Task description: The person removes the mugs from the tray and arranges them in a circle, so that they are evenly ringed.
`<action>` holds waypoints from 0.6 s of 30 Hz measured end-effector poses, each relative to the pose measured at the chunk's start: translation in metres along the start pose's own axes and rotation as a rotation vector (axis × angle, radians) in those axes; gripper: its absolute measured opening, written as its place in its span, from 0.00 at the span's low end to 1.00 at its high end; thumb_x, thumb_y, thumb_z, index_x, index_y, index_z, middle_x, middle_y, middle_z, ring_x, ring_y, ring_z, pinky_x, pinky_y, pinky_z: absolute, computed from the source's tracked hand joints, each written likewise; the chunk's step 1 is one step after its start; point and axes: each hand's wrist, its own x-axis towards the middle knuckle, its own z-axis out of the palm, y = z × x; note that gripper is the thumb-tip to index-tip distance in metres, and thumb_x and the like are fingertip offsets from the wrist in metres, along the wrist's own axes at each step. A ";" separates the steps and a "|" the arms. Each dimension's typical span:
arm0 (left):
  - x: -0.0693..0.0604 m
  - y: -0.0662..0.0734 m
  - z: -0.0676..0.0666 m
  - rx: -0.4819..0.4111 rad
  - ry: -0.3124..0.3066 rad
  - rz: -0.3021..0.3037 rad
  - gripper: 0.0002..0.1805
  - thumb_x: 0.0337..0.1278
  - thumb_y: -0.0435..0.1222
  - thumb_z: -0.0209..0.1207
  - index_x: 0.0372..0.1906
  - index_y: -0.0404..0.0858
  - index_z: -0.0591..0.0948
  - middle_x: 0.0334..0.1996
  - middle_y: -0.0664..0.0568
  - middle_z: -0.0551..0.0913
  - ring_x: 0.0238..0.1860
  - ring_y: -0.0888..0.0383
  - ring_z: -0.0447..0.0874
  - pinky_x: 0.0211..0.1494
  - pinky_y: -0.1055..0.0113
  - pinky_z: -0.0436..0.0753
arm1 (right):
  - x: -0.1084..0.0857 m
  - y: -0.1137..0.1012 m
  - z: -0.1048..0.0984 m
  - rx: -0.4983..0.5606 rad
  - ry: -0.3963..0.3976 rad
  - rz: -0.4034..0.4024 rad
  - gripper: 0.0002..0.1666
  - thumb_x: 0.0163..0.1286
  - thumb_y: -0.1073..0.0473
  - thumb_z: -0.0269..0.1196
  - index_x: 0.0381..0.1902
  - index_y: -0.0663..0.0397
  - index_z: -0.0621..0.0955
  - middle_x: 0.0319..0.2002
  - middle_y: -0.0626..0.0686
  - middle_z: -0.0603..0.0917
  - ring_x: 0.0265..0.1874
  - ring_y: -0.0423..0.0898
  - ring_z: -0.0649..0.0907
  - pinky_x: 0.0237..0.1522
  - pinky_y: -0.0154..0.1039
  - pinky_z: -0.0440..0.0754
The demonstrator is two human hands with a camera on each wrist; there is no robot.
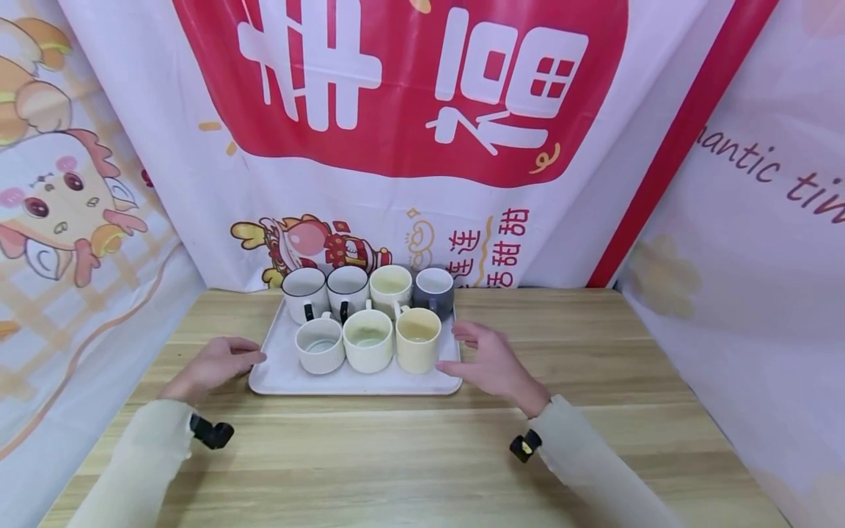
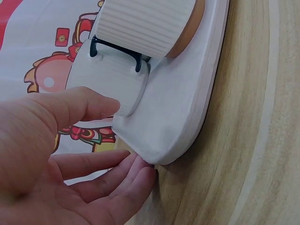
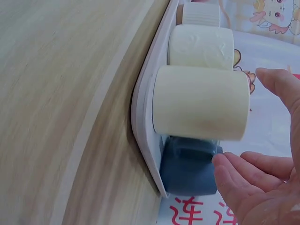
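A white tray holds several mugs in two rows. My left hand is at the tray's left edge; in the left wrist view its fingertips touch the tray's corner, with the thumb apart above. My right hand is beside the tray's right edge, thumb and fingers spread around empty space near the yellow mug and the dark grey mug. In the right wrist view the fingers of the right hand are near the dark mug; whether they touch it, I cannot tell.
The tray stands on a wooden table, close to a white and red printed cloth behind it. Printed cloths also hang along the left and right sides.
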 end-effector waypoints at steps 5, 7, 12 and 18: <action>-0.001 -0.001 0.002 -0.008 -0.005 0.002 0.33 0.76 0.44 0.58 0.69 0.19 0.71 0.62 0.27 0.79 0.56 0.45 0.81 0.57 0.57 0.85 | 0.008 -0.001 0.016 0.026 0.023 0.009 0.45 0.57 0.49 0.81 0.69 0.58 0.78 0.65 0.62 0.84 0.65 0.59 0.84 0.69 0.53 0.83; -0.001 -0.002 0.003 -0.008 -0.006 0.009 0.33 0.75 0.42 0.59 0.69 0.19 0.71 0.63 0.25 0.78 0.57 0.44 0.82 0.59 0.54 0.86 | 0.010 0.000 0.021 0.023 0.040 0.018 0.44 0.56 0.48 0.82 0.68 0.55 0.79 0.65 0.59 0.84 0.65 0.57 0.84 0.69 0.53 0.83; 0.002 -0.003 0.005 -0.012 -0.012 0.028 0.31 0.71 0.35 0.61 0.69 0.18 0.71 0.63 0.24 0.78 0.57 0.43 0.83 0.58 0.57 0.88 | 0.016 0.005 0.032 0.030 0.082 0.013 0.43 0.54 0.49 0.83 0.67 0.51 0.81 0.62 0.54 0.87 0.63 0.52 0.85 0.69 0.49 0.83; 0.003 -0.005 0.006 0.000 0.002 0.038 0.31 0.66 0.30 0.63 0.69 0.17 0.71 0.64 0.24 0.78 0.59 0.40 0.81 0.56 0.60 0.88 | 0.021 0.005 0.043 0.069 0.102 0.001 0.45 0.52 0.50 0.84 0.67 0.51 0.81 0.61 0.55 0.87 0.62 0.50 0.85 0.70 0.50 0.83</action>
